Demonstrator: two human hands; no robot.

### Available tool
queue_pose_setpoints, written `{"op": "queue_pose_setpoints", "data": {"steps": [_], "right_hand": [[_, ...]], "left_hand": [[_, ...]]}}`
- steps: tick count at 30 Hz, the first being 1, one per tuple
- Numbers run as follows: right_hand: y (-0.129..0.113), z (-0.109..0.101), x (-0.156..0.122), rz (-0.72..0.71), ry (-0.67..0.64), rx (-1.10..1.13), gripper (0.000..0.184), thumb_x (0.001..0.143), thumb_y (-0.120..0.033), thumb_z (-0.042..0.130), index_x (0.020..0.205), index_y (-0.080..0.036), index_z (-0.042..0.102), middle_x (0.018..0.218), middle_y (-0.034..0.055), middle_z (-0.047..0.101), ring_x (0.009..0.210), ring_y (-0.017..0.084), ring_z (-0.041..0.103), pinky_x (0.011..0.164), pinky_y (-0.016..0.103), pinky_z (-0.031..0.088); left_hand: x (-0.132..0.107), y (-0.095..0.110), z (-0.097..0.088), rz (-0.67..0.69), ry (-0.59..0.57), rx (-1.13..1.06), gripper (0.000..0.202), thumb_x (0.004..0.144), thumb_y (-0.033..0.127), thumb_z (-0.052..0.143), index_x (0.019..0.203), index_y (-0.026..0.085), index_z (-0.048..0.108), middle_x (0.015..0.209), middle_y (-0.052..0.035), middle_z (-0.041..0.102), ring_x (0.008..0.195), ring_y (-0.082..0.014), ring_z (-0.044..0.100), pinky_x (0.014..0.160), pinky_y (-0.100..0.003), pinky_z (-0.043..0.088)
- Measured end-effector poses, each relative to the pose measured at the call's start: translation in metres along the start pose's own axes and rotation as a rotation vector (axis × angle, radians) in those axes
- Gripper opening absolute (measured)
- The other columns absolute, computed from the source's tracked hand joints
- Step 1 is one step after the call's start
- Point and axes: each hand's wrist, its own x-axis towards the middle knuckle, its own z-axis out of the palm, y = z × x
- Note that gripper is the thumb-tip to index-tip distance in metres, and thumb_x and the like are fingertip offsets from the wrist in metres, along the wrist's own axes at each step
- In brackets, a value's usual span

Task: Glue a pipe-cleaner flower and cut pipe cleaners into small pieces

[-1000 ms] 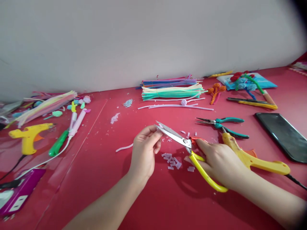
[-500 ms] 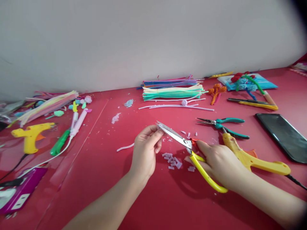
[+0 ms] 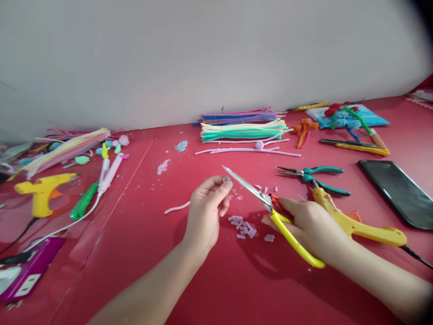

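My left hand point(image 3: 209, 205) pinches a tiny lilac piece of pipe cleaner point(image 3: 226, 179) between thumb and forefinger; most of it is hidden by the fingers. Round the yellow handle of a pair of scissors point(image 3: 248, 186) my right hand point(image 3: 307, 225) is closed. The blades lie together, their tip just above and apart from the left fingertips. Below them on the table are several short cut lilac pieces point(image 3: 241, 225), with a few more near the pivot. A longer lilac pipe cleaner point(image 3: 177, 208) runs out of sight behind my left hand.
Bundles of pipe cleaners point(image 3: 241, 131) lie by the wall. Pliers point(image 3: 302, 173), a yellow glue gun point(image 3: 358, 230) and a phone point(image 3: 397, 192) are on the right. Another glue gun point(image 3: 42, 194), a pink corded tool point(image 3: 111, 174) and a purple power strip point(image 3: 37, 266) are on the left.
The scissors have moved slightly away from the left fingertips, and their blades have come together. My left hand has barely moved and still pinches the tiny piece.
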Motion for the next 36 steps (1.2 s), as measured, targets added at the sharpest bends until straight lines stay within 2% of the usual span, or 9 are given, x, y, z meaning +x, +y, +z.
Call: {"op": "queue_pose_setpoints", "data": {"steps": [5, 8, 13, 17, 20, 27, 31, 33, 36], "right_hand": [[-0.004, -0.005, 0.002, 0.03, -0.036, 0.209, 0.026, 0.074, -0.046, 0.044, 0.067, -0.021, 0.045, 0.052, -0.0026, 0.05, 0.045, 0.011, 0.043, 0.045, 0.022, 0.024], [-0.005, -0.007, 0.004, 0.048, -0.053, 0.452, 0.023, 0.077, -0.041, 0.042, 0.069, -0.019, 0.046, 0.057, -0.0022, 0.05, 0.049, 0.01, 0.043, 0.045, 0.021, 0.028], [-0.011, -0.015, 0.004, 0.16, -0.082, 0.785, 0.016, 0.076, -0.034, 0.043, 0.073, -0.019, 0.047, 0.048, -0.007, 0.042, 0.042, 0.007, 0.038, 0.041, 0.018, 0.031], [-0.016, -0.023, 0.005, 0.206, -0.131, 0.873, 0.017, 0.074, -0.033, 0.044, 0.064, -0.018, 0.046, 0.044, -0.0074, 0.04, 0.039, 0.006, 0.038, 0.04, 0.017, 0.031], [-0.017, -0.024, 0.004, 0.202, -0.14, 0.863, 0.015, 0.072, -0.027, 0.045, 0.06, -0.018, 0.043, 0.044, -0.0079, 0.04, 0.038, 0.005, 0.036, 0.038, 0.016, 0.029], [-0.012, -0.016, 0.002, 0.137, -0.106, 0.812, 0.009, 0.071, -0.022, 0.044, 0.063, -0.019, 0.043, 0.049, -0.0081, 0.039, 0.042, 0.005, 0.034, 0.04, 0.016, 0.028], [-0.009, -0.013, 0.003, 0.111, -0.102, 0.74, 0.014, 0.073, -0.028, 0.044, 0.064, -0.018, 0.042, 0.052, -0.0069, 0.038, 0.046, 0.006, 0.034, 0.041, 0.017, 0.027], [-0.008, -0.013, 0.004, 0.07, -0.075, 0.642, 0.018, 0.074, -0.033, 0.045, 0.063, -0.019, 0.04, 0.053, -0.0062, 0.039, 0.048, 0.007, 0.035, 0.043, 0.018, 0.027], [-0.006, -0.012, 0.003, 0.043, -0.034, 0.416, 0.024, 0.072, -0.04, 0.047, 0.064, -0.02, 0.037, 0.053, -0.0059, 0.042, 0.047, 0.008, 0.038, 0.044, 0.02, 0.025]], "left_hand": [[-0.003, -0.004, 0.004, -0.149, -0.124, 0.012, 0.011, 0.072, 0.025, 0.055, 0.078, 0.016, 0.055, 0.064, 0.0003, 0.051, 0.049, -0.005, 0.041, 0.039, -0.016, 0.025], [-0.005, -0.006, 0.007, -0.25, -0.229, 0.04, 0.011, 0.073, 0.026, 0.054, 0.077, 0.016, 0.055, 0.066, -0.0003, 0.052, 0.048, -0.0044, 0.041, 0.039, -0.016, 0.025], [-0.009, -0.008, 0.012, -0.381, -0.379, 0.089, 0.013, 0.074, 0.027, 0.052, 0.074, 0.015, 0.056, 0.064, -0.0004, 0.051, 0.043, -0.0031, 0.037, 0.037, -0.017, 0.022], [-0.013, -0.009, 0.015, -0.452, -0.428, 0.138, 0.017, 0.073, 0.03, 0.052, 0.072, 0.014, 0.056, 0.059, -0.0009, 0.05, 0.043, -0.0039, 0.037, 0.036, -0.017, 0.021], [-0.014, -0.009, 0.017, -0.447, -0.458, 0.188, 0.017, 0.073, 0.031, 0.052, 0.071, 0.014, 0.056, 0.058, -0.0005, 0.05, 0.045, -0.0047, 0.038, 0.038, -0.018, 0.023], [-0.014, -0.01, 0.015, -0.33, -0.427, 0.389, 0.014, 0.071, 0.029, 0.055, 0.074, 0.016, 0.057, 0.055, 0.0025, 0.047, 0.045, -0.005, 0.036, 0.04, -0.018, 0.026], [-0.015, -0.01, 0.017, -0.318, -0.411, 0.361, 0.01, 0.07, 0.025, 0.056, 0.068, 0.015, 0.056, 0.054, 0.0029, 0.046, 0.045, -0.0047, 0.037, 0.04, -0.017, 0.027], [-0.014, -0.011, 0.017, -0.297, -0.35, 0.283, 0.009, 0.069, 0.025, 0.058, 0.069, 0.015, 0.056, 0.054, 0.0032, 0.046, 0.043, -0.0039, 0.035, 0.039, -0.017, 0.026], [-0.01, -0.011, 0.013, -0.212, -0.153, 0.138, 0.011, 0.067, 0.023, 0.06, 0.073, 0.016, 0.055, 0.059, 0.0023, 0.05, 0.042, -0.0032, 0.035, 0.037, -0.016, 0.024]]}}
